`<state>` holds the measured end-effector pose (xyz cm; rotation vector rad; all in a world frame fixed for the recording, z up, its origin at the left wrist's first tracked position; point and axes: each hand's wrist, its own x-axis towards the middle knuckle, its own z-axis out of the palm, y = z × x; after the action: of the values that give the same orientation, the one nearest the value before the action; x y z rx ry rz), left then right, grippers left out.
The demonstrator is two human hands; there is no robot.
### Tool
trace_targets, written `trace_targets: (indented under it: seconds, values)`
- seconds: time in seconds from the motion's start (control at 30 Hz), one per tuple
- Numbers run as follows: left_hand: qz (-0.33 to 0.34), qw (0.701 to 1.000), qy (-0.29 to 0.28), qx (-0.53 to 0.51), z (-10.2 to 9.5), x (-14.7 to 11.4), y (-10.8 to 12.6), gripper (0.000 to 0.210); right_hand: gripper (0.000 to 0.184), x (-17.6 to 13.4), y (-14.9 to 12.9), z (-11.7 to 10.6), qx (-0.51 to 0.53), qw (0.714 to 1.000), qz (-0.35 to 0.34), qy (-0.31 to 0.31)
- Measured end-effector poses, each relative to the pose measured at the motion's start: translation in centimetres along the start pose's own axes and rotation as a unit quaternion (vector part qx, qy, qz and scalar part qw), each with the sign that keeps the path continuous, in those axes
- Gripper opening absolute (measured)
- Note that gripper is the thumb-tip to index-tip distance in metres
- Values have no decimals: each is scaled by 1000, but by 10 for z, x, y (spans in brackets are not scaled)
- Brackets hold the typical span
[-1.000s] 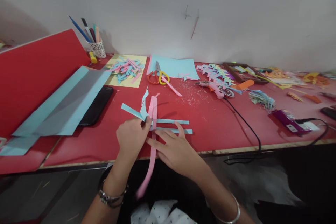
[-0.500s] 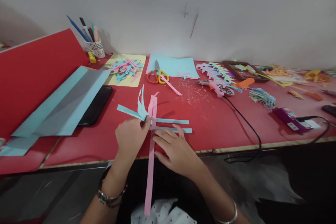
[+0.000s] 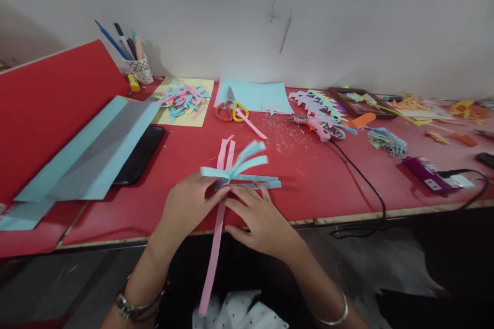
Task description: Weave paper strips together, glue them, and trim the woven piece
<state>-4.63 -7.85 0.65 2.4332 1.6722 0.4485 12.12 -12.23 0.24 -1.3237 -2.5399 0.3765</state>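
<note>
Light blue paper strips (image 3: 250, 160) cross pink paper strips (image 3: 215, 259) at the table's front edge. My left hand (image 3: 187, 203) has its thumb and fingers closed at the crossing. From there, loose blue ends fan up and to the right, slightly blurred. Close beside it, my right hand (image 3: 257, 216) lies with fingers spread, its fingertips on the strips just right of the crossing. Flat blue ends stick out to the right beyond those fingers. One long pink strip hangs over the edge towards my lap. The crossing itself is partly hidden by my fingertips.
Scissors (image 3: 232, 108) lie behind the strips, near a pile of paper cuttings (image 3: 185, 97). A pink glue gun (image 3: 314, 126) with a black cord (image 3: 363, 180) is at right. Blue sheets (image 3: 88, 154) overlap a black phone (image 3: 142, 157) at left.
The loose blue ends have swung from upper left over to the right across the pink strips. My left hand has turned, its thumb now at the crossing. My right hand has barely moved.
</note>
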Motion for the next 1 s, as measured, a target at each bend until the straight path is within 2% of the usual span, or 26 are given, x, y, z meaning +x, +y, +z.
trace_targets:
  seconds: [0.1, 0.33, 0.43, 0.5, 0.57, 0.67, 0.73, 0.77, 0.83, 0.93, 1.0]
  values:
    - [78, 997, -2, -20, 3, -3, -10, 30, 38, 0, 1, 0, -11, 1000, -1, 3]
    - [183, 983, 14, 4, 5, -7, -19, 33, 35, -1, 1, 1, -35, 998, -8, 60]
    - [199, 980, -4, 25, 3, -11, -20, 33, 24, -3, 3, 1, -37, 984, 24, 171]
    - [201, 979, -12, 45, 3, -14, -18, 33, 19, -5, 5, -1, -18, 960, 66, 271]
    - [200, 977, -10, 72, 3, -17, -16, 33, 15, -6, 10, -4, 1, 934, 98, 344]
    - [182, 976, 13, 115, 6, -20, -8, 33, 11, -7, 18, -10, -22, 909, 113, 400]
    - [164, 977, 25, 135, 9, -20, -2, 33, 12, -7, 24, -17, -68, 900, 117, 413]
    - [159, 977, 22, 141, 9, -19, 1, 33, 12, -5, 26, -21, -91, 903, 116, 404]
    - [150, 978, 14, 147, 10, -16, 6, 32, 16, 0, 30, -30, -121, 927, 107, 338]
    - [147, 979, -2, 145, 11, -12, 9, 34, 22, 12, 31, -43, -129, 975, 64, 169]
    - [150, 979, -10, 140, 10, -11, 9, 38, 26, 20, 32, -48, -125, 989, 31, 74]
